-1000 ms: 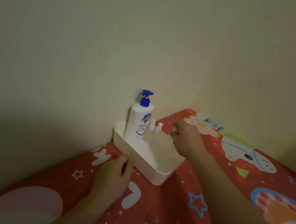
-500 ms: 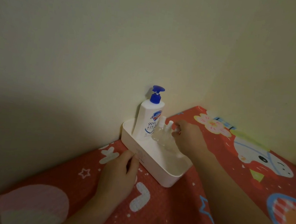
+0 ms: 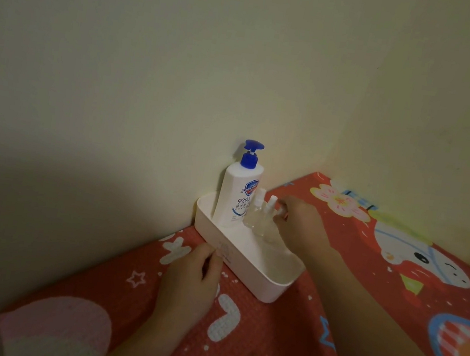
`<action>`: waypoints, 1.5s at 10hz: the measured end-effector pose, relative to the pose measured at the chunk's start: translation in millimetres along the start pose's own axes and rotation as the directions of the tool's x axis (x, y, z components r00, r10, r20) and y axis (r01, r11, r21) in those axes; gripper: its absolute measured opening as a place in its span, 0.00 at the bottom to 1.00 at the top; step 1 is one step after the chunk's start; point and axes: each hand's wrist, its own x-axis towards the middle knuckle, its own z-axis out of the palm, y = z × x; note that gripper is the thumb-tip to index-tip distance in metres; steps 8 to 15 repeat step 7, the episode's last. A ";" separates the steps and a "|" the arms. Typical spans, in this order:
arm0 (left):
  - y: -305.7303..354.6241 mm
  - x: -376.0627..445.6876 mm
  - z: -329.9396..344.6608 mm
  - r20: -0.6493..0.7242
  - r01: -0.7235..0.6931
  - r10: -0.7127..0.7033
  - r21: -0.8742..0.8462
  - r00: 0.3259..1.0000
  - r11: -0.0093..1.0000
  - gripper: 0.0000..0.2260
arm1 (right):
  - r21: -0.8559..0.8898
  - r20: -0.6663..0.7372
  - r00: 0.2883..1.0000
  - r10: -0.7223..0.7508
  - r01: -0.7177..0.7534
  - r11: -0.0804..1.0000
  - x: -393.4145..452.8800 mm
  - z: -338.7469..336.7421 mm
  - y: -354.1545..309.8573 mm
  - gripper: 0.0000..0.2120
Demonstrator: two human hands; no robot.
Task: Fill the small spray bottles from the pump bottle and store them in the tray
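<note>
Head camera looks down over our forearms onto a red play mat [image 3: 236, 342] printed with white stars, notes and cartoon figures, laid into a corner between two pale walls [image 3: 153, 62]. We cannot tell what lies under the mat.

Nearest to us, our left hand [image 3: 188, 283] lies knuckles-up on the mat, its fingertips touching the near long wall of a white plastic tray [image 3: 248, 275]. Its grip is loosely curled and grasps nothing; it only rests against the tray wall.

The tray sits at an angle on the mat, with its far end pushed against the wall. The near half of the tray holds nothing we can make out.

Further on, our right hand [image 3: 299, 226] reaches in over the tray's right rim. Its fingers are bent around a small clear spray bottle, mostly hidden behind them, so we cannot tell whether that grip is clenched on it or only touching it.

Just left of that hand, two small clear spray bottles [image 3: 258, 218] with white caps stand upright inside the tray, side by side.

Farthest back, the white pump bottle [image 3: 237, 199] with its blue pump head stands upright in the tray's far end, just beside the wall.
</note>
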 end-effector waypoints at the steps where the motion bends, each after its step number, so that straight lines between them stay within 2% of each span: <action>1: 0.3 0.7 0.0 0.005 0.003 -0.003 -0.004 1.000 1.000 0.15 | -0.005 -0.006 1.000 -0.018 0.018 1.000 -0.3 1.1 1.8 0.11; 5: -2.4 2.2 0.7 0.005 0.004 -0.004 0.016 1.000 1.000 0.14 | -0.015 0.003 1.000 -0.008 0.008 1.000 -6.3 -5.9 6.0 0.18; 6: -2.5 2.1 1.0 0.002 0.004 -0.005 0.022 1.000 1.000 0.14 | -0.005 -0.021 1.000 0.005 -0.005 1.000 -11.4 -14.2 3.7 0.17; 7: -2.5 2.9 2.4 -0.003 0.013 -0.013 -0.003 1.000 1.000 0.15 | 0.026 -0.135 0.991 -0.003 0.006 1.000 -18.9 -19.1 3.0 0.13; 15: -2.5 2.9 2.4 -0.003 0.013 -0.013 -0.003 1.000 1.000 0.15 | 0.026 -0.135 0.991 -0.003 0.006 1.000 -18.9 -19.1 3.0 0.13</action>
